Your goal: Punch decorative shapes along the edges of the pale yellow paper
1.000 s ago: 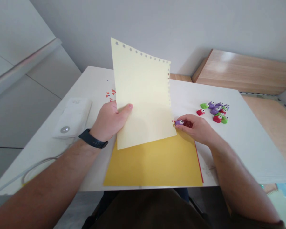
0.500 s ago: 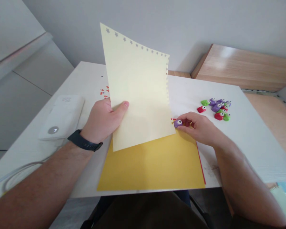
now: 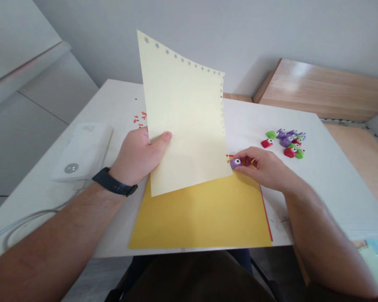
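Observation:
My left hand [image 3: 141,153] grips a pale yellow sheet of paper [image 3: 185,121] by its left edge, thumb in front, the other fingers mostly hidden behind. Small star-shaped holes run along the sheet's top and right edges. At the lower right edge of the sheet, my right hand [image 3: 261,167] is closed around a small purple craft punch [image 3: 234,164] with a white round button bearing a dark star. Whether the sheet sits in the punch's slot, I cannot tell. Under both lies darker yellow paper [image 3: 201,222], with a red edge showing at its right side.
Several green, purple and red punches [image 3: 290,142] cluster at the right of the white table [image 3: 321,193]. Orange-red paper bits [image 3: 140,118] lie behind my left hand. A white box-like device [image 3: 83,151] with a cable is at the left. A wooden panel [image 3: 321,88] stands behind.
The sheet and my left hand have shifted slightly right in view. My right hand stays at the sheet's lower right edge with the purple punch.

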{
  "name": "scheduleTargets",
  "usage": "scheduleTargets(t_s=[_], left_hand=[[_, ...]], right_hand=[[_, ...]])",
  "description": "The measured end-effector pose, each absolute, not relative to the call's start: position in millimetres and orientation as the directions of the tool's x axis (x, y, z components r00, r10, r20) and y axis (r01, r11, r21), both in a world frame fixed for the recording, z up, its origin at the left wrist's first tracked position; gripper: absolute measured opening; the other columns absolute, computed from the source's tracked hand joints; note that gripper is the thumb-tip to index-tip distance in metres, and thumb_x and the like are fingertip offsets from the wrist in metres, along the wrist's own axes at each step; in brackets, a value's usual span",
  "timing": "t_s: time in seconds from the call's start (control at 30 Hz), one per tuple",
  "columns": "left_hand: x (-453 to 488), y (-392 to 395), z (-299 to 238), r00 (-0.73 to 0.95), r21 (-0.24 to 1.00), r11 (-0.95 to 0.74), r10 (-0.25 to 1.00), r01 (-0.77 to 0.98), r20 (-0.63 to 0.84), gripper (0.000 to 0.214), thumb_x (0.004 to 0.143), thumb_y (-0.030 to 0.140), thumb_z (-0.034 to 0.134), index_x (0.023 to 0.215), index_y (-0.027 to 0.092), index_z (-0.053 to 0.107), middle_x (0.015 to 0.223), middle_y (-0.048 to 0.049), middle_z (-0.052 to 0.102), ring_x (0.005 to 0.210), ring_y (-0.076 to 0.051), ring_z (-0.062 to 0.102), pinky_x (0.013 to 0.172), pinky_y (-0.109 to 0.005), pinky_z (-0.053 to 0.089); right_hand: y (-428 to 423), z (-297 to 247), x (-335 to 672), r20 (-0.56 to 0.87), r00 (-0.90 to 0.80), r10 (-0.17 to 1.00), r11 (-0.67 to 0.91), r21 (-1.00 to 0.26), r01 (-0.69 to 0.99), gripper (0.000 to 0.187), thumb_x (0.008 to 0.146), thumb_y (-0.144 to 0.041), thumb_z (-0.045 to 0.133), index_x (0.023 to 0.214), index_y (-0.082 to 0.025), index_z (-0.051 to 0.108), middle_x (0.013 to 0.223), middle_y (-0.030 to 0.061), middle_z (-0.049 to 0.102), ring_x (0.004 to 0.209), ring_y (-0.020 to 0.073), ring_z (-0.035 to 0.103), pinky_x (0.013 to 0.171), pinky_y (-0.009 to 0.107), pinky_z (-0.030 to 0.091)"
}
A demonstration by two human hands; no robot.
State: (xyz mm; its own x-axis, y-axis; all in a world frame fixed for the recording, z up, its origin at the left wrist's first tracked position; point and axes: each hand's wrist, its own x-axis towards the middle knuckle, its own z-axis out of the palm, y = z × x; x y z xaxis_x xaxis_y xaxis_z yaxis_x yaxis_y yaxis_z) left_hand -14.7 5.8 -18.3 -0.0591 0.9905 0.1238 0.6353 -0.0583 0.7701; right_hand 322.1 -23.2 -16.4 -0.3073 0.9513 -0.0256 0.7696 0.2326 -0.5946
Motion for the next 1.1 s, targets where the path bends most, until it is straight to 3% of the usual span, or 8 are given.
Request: scheduleTargets(t_s=[0.27, 0.77, 1.1], left_hand=[[-14.9, 5.1, -18.9, -0.048, 0.778, -0.065, 0.991, 0.625, 0.122, 0.040, 0.096, 0.046, 0.065, 0.123, 0.020, 0.078, 0.125, -0.0060, 0.079, 0.115, -0.027, 0.074, 0.098, -0.037, 0.060], [-13.7, 6.7, -19.9, -0.108, 0.809, -0.012, 0.990, 0.588, 0.094, 0.038, 0.092, 0.048, 0.068, 0.118, 0.022, 0.080, 0.121, -0.0036, 0.080, 0.111, -0.028, 0.076, 0.092, -0.035, 0.062], [-12.9, 3.0, -16.1, -0.073, 0.815, -0.013, 0.995, 0.579, 0.068, 0.045, 0.095, 0.048, 0.066, 0.127, 0.018, 0.076, 0.127, -0.0069, 0.078, 0.116, -0.028, 0.073, 0.097, -0.037, 0.059]], right_hand=[[-23.5, -14.5, 320.5, -0.019, -0.321, 0.947, 0.252, -0.575, 0.779, 0.017, 0.088, -0.030, 0.073, 0.103, -0.024, 0.079, 0.093, 0.0038, 0.074, 0.080, 0.0189, 0.067, 0.074, 0.032, 0.051], [-24.0, -14.6, 322.7, -0.015, -0.329, 0.944, 0.265, -0.562, 0.784, 0.022, 0.088, -0.028, 0.073, 0.109, -0.025, 0.079, 0.096, 0.0035, 0.075, 0.081, 0.0185, 0.067, 0.075, 0.033, 0.050], [-24.7, -12.5, 320.6, -0.017, -0.342, 0.940, 0.273, -0.564, 0.779, 0.021, 0.089, -0.032, 0.072, 0.109, -0.026, 0.079, 0.097, 0.0050, 0.077, 0.083, 0.0202, 0.068, 0.074, 0.033, 0.052]])
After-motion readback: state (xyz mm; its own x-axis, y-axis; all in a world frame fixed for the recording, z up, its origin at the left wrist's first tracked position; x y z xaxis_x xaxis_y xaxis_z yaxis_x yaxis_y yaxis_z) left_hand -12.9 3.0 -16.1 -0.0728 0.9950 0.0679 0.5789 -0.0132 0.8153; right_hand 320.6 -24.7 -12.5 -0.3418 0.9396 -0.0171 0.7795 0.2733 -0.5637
